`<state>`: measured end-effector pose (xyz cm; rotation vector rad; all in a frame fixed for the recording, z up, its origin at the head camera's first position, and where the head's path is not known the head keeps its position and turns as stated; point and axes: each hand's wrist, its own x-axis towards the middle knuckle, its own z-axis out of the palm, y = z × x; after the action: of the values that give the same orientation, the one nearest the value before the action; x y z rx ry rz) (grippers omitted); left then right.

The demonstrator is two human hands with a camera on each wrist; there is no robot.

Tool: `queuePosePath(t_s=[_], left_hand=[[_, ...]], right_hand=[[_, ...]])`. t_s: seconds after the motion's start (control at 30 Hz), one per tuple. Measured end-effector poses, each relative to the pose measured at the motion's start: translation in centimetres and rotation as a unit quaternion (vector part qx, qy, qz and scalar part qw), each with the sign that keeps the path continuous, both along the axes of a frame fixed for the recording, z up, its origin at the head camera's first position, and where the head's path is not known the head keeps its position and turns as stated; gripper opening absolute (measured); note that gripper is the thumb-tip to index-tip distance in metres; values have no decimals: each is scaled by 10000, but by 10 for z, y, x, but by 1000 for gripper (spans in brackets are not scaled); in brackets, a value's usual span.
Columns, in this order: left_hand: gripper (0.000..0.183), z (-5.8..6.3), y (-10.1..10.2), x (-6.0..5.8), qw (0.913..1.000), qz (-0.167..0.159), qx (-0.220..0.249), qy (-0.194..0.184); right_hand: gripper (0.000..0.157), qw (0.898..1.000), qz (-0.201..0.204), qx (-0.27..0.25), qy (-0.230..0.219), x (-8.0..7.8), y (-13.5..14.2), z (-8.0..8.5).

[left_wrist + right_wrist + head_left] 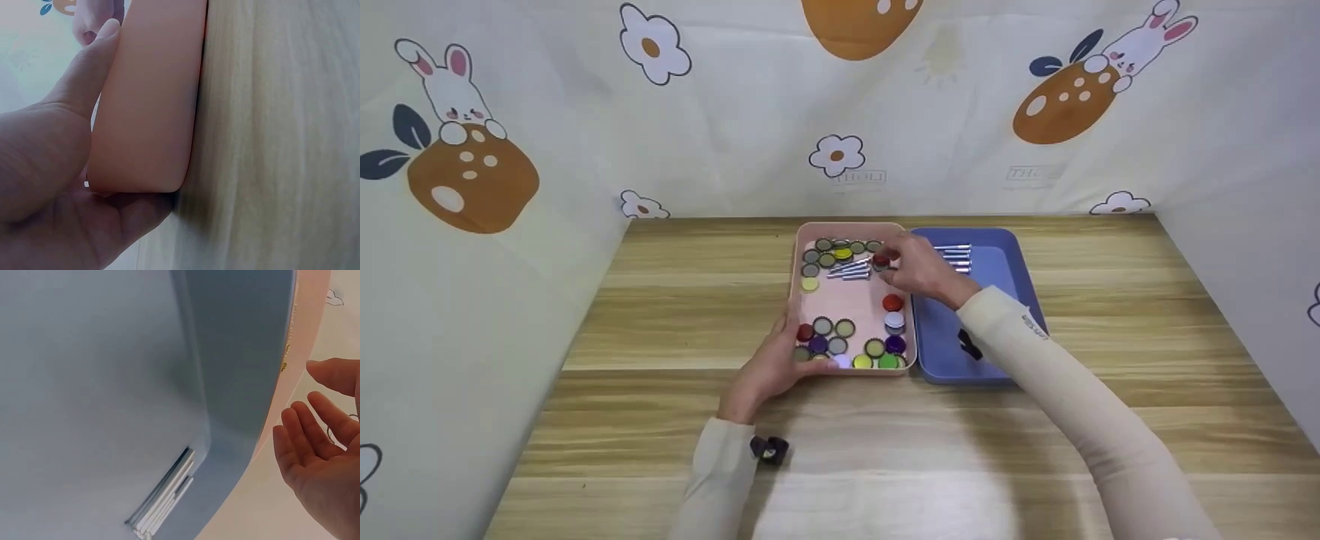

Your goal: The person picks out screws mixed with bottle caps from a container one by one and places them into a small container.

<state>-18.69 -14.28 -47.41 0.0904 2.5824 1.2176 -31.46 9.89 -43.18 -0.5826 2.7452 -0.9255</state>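
Note:
My left hand (772,364) grips the near left corner of a pink tray (847,300). In the left wrist view, its thumb (84,79) lies along the tray's edge and its fingers bend around the end wall. My right hand (919,266) is over the tray's far right part, beside a red bottle cap (880,260). In the right wrist view, that hand's thumb (332,375) stands apart from the loosely bent fingers, with nothing visible between them. Several silver screws or bolts (851,270) lie together left of these fingertips.
Bottle caps of several colours, including a green cap (888,361), line the pink tray's sides and near end. Against its right side stands a blue tray (1011,285) with more silver screws or bolts (958,257). Both trays rest on a wooden table (675,307) before a patterned cloth.

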Motion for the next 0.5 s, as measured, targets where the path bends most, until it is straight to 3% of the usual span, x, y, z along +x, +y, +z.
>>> queuePosePath(t_s=[0.5], left_hand=[[127,0,-1,1,10000,-24,-21,84]], right_hand=[[29,9982,-314,-489,-130,-4,-16,-5]])
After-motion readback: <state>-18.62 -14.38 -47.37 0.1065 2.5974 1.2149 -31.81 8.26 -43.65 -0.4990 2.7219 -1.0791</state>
